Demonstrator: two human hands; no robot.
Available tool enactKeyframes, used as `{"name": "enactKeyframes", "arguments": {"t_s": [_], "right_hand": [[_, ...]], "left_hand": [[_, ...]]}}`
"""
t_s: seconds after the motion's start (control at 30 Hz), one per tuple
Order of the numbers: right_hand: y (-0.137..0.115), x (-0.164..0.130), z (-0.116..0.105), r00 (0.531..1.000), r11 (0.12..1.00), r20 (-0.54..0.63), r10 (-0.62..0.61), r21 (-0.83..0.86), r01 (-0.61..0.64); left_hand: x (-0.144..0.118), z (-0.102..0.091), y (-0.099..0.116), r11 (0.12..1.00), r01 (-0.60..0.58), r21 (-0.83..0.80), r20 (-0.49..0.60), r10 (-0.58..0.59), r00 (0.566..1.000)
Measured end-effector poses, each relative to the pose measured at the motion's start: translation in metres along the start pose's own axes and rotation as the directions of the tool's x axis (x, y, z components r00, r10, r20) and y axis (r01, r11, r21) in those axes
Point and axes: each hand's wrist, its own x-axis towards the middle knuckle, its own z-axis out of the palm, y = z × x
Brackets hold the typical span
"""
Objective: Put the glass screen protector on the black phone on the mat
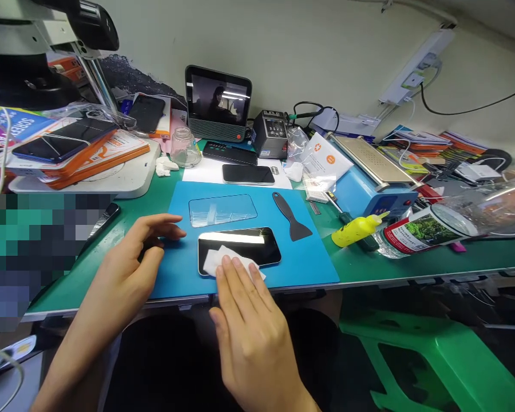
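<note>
Pressing flat with open right hand [251,337] on a white wipe [223,260] atop a black phone [240,247], mid blue mat [300,260]; open left hand [141,252] resting empty at mat's left edge; beyond, clear protector [222,209], black scraper [292,216]
</note>
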Motion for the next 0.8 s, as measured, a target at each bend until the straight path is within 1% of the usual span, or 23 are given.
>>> {"name": "enactKeyframes", "arguments": {"t_s": [0.13, 0.23, 0.4, 0.53, 0.8], "right_hand": [[0.021, -0.014, -0.005, 0.999, 0.998, -0.011, 0.047, -0.036, -0.047], [0.036, -0.022, -0.008, 0.996, 0.996, -0.035, 0.087, -0.007, -0.087], [0.047, -0.025, -0.011, 0.99, 0.991, -0.058, 0.129, 0.039, -0.127], [0.051, -0.015, -0.011, 0.985, 0.986, -0.048, 0.164, 0.023, -0.163], [0.054, 0.022, -0.003, 0.981, 0.981, -0.009, 0.194, 0.002, -0.194]], "left_hand": [[0.001, 0.0, -0.001, 1.0, -0.003, 0.018, -0.003, 0.003, 1.0], [0.001, -0.001, -0.003, 1.0, -0.009, 0.02, -0.028, 0.01, 1.0], [0.002, 0.0, -0.004, 1.0, -0.007, 0.012, -0.037, 0.007, 0.999], [0.001, 0.001, -0.003, 1.0, -0.006, -0.002, -0.043, 0.006, 0.999], [0.002, 0.001, -0.005, 1.0, -0.015, -0.008, -0.033, 0.014, 0.999]]}}
